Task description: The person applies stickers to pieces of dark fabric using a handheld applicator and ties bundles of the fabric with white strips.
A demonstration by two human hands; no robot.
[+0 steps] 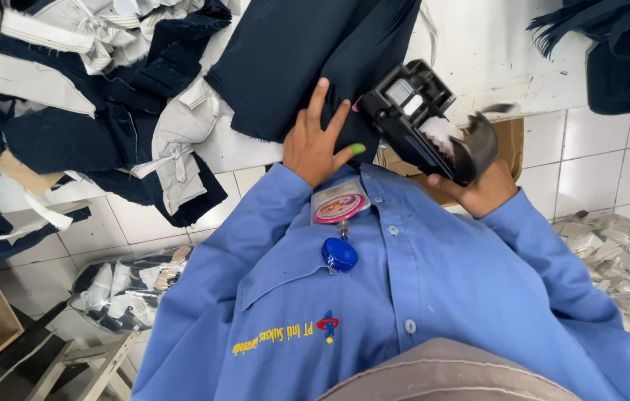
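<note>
Two hands at work over the white tabletop (493, 52), seen upside down from my head camera.

Item 1: my left hand (316, 145), unclenched, fingers spread flat on a dark navy fabric panel (307, 59). It grips nothing. One fingertip (358, 149) wears a bright green cover. The panel lies across the tabletop and its cut edge hangs just over the near rim.

Item 2: my right hand (482, 194), clenched around the handle of a black handheld label gun (422, 122). A white label roll shows in its open side. The gun's head sits just beside the navy panel, close to my left fingers; whether it touches the cloth I cannot tell.

Item 3: heap of cut garment pieces (85, 96), navy and pale grey mixed, some tied in bundles with cloth strips, piled on the tabletop to one side and spilling over its edge.

Item 4: further dark navy fabric (619, 52), at the far corner of the tabletop, well apart from both hands.

Item 5: clear plastic bag of cloth scraps (125, 289), resting low beside a wooden frame above the white tiled floor (597, 160).

Item 6: pale plastic bags (604, 245), crumpled on the floor at the other side.

Item 7: my blue work shirt (404, 297), with a badge holder and blue reel (340, 254) clipped at the chest.
</note>
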